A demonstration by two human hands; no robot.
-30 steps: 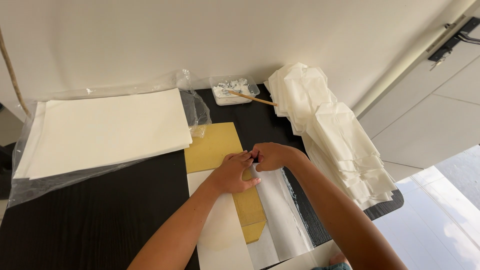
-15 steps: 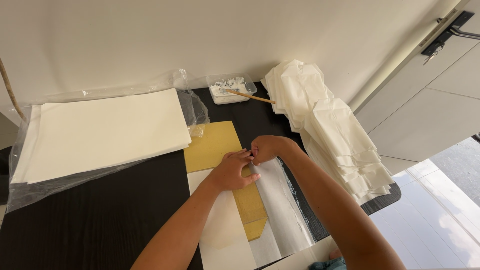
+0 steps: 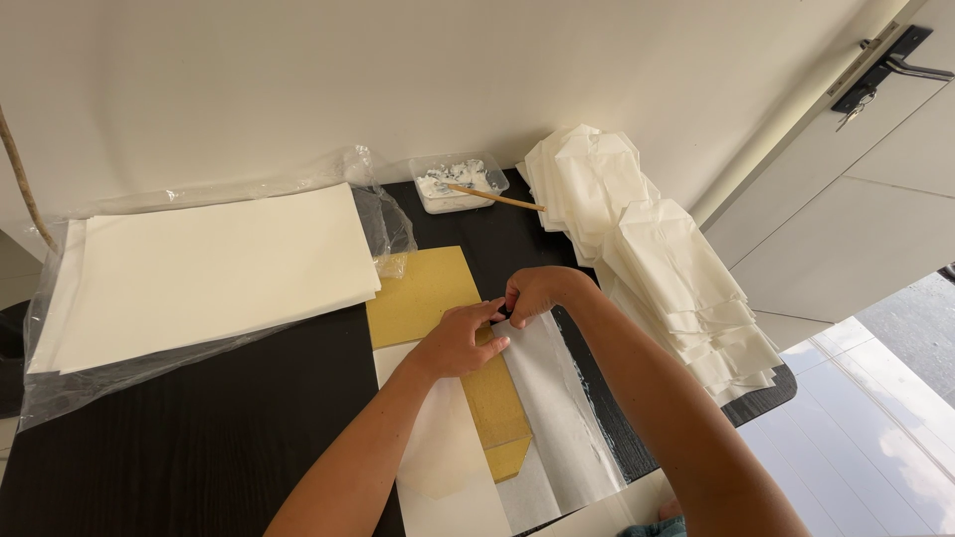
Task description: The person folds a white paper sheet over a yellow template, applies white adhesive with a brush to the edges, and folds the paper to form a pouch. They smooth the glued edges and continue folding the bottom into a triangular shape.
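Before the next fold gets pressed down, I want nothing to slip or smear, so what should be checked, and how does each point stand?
1. Left hand pressing the thin white paper sheet flat: ok.
2. Right hand pinching the sheet's top edge: ok; its grip is hidden.
3. Mustard-yellow board flat on the black table: ok.
4. Clear tray of white paste with wooden stick away from both hands: ok.
5. Folded white paper stack off the sheet: ok.
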